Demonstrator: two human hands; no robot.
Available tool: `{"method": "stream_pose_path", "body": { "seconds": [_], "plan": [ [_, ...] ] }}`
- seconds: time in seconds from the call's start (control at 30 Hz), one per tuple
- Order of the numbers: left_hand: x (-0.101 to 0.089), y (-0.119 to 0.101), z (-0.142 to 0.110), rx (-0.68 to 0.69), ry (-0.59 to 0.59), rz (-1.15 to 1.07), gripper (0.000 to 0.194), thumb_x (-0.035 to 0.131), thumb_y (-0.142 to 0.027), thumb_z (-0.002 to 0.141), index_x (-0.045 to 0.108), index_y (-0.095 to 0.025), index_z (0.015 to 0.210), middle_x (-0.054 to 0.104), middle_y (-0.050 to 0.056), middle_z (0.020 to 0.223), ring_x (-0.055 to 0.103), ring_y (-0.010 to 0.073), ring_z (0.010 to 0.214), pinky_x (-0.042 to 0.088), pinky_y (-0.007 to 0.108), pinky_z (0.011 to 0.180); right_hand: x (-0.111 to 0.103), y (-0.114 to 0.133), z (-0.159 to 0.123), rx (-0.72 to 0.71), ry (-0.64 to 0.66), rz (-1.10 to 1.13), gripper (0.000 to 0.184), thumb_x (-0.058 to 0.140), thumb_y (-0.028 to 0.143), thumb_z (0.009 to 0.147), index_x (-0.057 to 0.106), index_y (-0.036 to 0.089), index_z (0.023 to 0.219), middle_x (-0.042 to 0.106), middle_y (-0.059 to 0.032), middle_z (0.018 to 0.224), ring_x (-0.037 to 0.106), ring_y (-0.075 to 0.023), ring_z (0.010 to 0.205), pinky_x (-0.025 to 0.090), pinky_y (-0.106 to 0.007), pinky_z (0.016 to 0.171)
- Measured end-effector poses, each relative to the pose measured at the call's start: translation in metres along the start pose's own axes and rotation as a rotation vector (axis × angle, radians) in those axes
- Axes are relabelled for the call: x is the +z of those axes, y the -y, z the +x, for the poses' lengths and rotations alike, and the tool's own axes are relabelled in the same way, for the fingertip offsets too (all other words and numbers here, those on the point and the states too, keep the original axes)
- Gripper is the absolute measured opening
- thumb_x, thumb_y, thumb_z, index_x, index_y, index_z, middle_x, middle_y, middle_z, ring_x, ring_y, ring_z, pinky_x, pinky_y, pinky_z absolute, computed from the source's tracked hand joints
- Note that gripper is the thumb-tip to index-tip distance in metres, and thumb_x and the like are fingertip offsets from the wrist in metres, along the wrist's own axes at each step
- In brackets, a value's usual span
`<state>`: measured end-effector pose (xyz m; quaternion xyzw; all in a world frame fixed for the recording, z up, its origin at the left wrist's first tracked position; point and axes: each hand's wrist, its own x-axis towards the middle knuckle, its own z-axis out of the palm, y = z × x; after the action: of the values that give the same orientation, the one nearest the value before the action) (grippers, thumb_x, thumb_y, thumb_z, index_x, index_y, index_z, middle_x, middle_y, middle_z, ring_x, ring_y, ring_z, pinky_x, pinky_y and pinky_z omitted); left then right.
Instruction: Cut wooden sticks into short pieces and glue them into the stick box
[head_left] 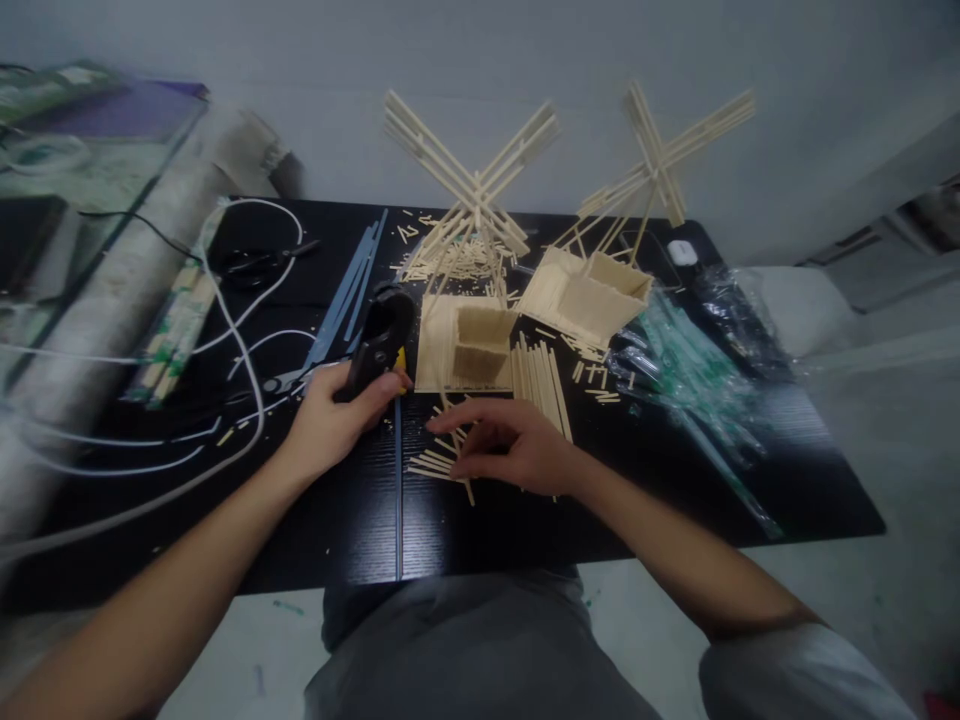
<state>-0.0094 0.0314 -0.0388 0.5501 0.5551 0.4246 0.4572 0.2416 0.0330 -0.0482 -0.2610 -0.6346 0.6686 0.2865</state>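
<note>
My left hand [341,415] is wrapped around a black glue gun [379,340] with a yellow trigger. Between the thumb and fingers of my right hand [517,445] is a thin wooden stick [466,483]. Just beyond it stands a model [435,345] of pale sticks, with a flat panel, an open box and a crossed windmill-like frame [478,190] rising behind. A fan of short sticks [431,462] lies beside my right fingers, and a row of longer sticks [544,380] is partly behind that hand. One long grey glue stick [398,490] seems to extend from the gun toward the table's front edge.
A second similar model [589,290] stands to the right, near crumpled clear plastic wrapping [682,370]. Blue-grey glue sticks [349,290], black scissors [259,265] and white cables [244,350] lie on the left. Stick offcuts [457,258] are heaped at the back.
</note>
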Motion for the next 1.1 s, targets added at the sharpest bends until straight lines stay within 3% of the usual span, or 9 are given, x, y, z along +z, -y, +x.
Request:
{"method": "stream_pose_path", "body": {
  "seconds": [0.13, 0.23, 0.33, 0.43, 0.53, 0.67, 0.9, 1.1],
  "plan": [
    [0.009, 0.002, -0.003, -0.08, -0.034, -0.127, 0.038, 0.081, -0.053, 0.078, 0.073, -0.016, 0.083, 0.048, -0.005, 0.053, 0.038, 0.0073, 0.044, 0.028, 0.023, 0.042, 0.004, 0.0, 0.0, -0.006, 0.171, -0.113, 0.038, 0.084, 0.024, 0.085, 0.074, 0.024, 0.122, 0.076, -0.0054, 0.125, 0.076, -0.0101, 0.084, 0.063, -0.023, 0.078],
    [0.008, 0.002, -0.003, -0.079, -0.045, -0.145, 0.032, 0.082, -0.047, 0.078, 0.071, -0.018, 0.08, 0.048, -0.006, 0.054, 0.038, 0.0073, 0.044, 0.029, 0.023, 0.042, 0.002, 0.002, 0.0, 0.009, 0.193, -0.164, 0.033, 0.082, 0.024, 0.087, 0.075, 0.024, 0.119, 0.076, -0.005, 0.123, 0.075, -0.0109, 0.085, 0.064, -0.024, 0.079],
    [0.005, -0.002, -0.003, -0.057, -0.1, -0.084, 0.029, 0.08, -0.046, 0.082, 0.069, -0.019, 0.079, 0.049, -0.005, 0.053, 0.04, 0.0085, 0.045, 0.031, 0.025, 0.044, -0.004, 0.001, 0.001, 0.05, 0.071, -0.099, 0.039, 0.085, 0.022, 0.082, 0.073, 0.024, 0.119, 0.076, -0.0041, 0.116, 0.076, -0.0107, 0.081, 0.063, -0.023, 0.075],
    [0.004, -0.009, -0.003, 0.023, -0.125, 0.073, 0.03, 0.076, -0.048, 0.085, 0.071, -0.019, 0.077, 0.064, -0.001, 0.064, 0.055, 0.0122, 0.054, 0.042, 0.027, 0.052, -0.011, -0.002, 0.004, 0.075, -0.155, 0.027, 0.053, 0.093, 0.022, 0.07, 0.07, 0.022, 0.118, 0.077, -0.0004, 0.096, 0.076, -0.0125, 0.079, 0.063, -0.025, 0.076],
    [0.007, -0.015, -0.003, 0.144, -0.068, 0.288, 0.031, 0.073, -0.048, 0.088, 0.074, -0.019, 0.078, 0.074, 0.001, 0.078, 0.065, 0.0153, 0.069, 0.049, 0.028, 0.064, -0.014, -0.004, 0.008, 0.085, -0.303, 0.028, 0.043, 0.098, 0.032, 0.061, 0.073, 0.019, 0.094, 0.077, 0.0003, 0.08, 0.075, -0.0146, 0.075, 0.063, -0.028, 0.076],
    [0.016, -0.027, -0.002, 0.28, 0.089, 0.537, 0.03, 0.069, -0.047, 0.091, 0.077, -0.019, 0.086, 0.068, -0.003, 0.066, 0.057, 0.0119, 0.057, 0.041, 0.026, 0.057, -0.015, -0.01, 0.012, 0.05, -0.42, -0.097, 0.033, 0.096, 0.041, 0.064, 0.077, 0.018, 0.079, 0.079, -0.0013, 0.078, 0.073, -0.0158, 0.072, 0.06, -0.029, 0.074],
    [0.03, -0.041, 0.004, 0.387, 0.266, 0.652, 0.023, 0.061, -0.034, 0.095, 0.075, -0.018, 0.103, 0.078, 0.003, 0.085, 0.069, 0.0156, 0.071, 0.046, 0.025, 0.065, -0.016, -0.019, 0.013, -0.088, -0.444, -0.419, 0.01, 0.086, 0.029, 0.082, 0.085, 0.024, 0.09, 0.083, -0.0003, 0.088, 0.076, -0.0197, 0.08, 0.057, -0.031, 0.078],
    [0.033, -0.04, 0.001, 0.398, 0.274, 0.663, 0.024, 0.059, -0.035, 0.096, 0.075, -0.018, 0.1, 0.077, 0.003, 0.081, 0.069, 0.0158, 0.068, 0.048, 0.025, 0.066, -0.014, -0.022, 0.014, -0.054, -0.389, -0.55, 0.006, 0.085, 0.024, 0.084, 0.085, 0.024, 0.09, 0.083, 0.0015, 0.084, 0.074, -0.0173, 0.075, 0.054, -0.028, 0.073]
  ]
}}
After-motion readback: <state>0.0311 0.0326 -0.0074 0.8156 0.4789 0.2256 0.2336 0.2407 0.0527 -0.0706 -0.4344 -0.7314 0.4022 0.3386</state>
